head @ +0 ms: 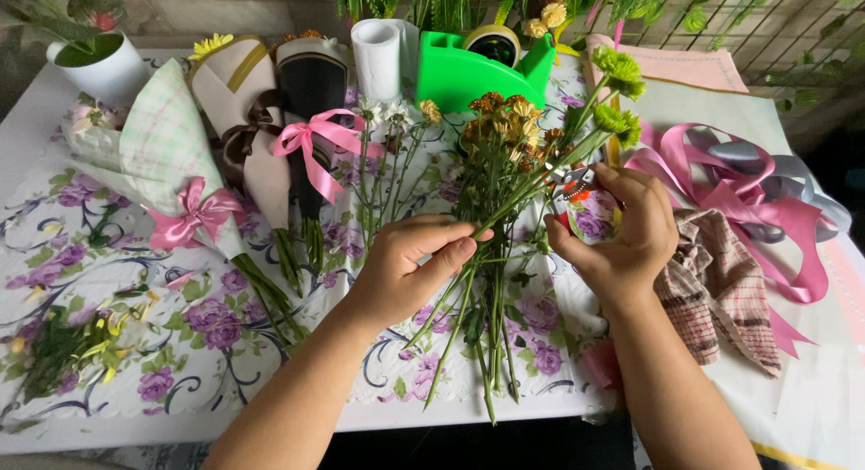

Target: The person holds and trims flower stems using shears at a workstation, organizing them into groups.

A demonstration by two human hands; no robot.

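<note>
Pinching a green stem (518,195) in our left hand (405,272), its long axis slants up-right toward our right hand (617,231), fingers clenched on small snips (569,180) above the floral surface (54,281).

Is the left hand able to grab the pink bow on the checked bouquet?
Probably yes: the pink bow lies uncovered left of the left hand, nothing between them, though that hand is pinching a flower stem.

Two bare forearms, no sleeves, no rings.
</note>
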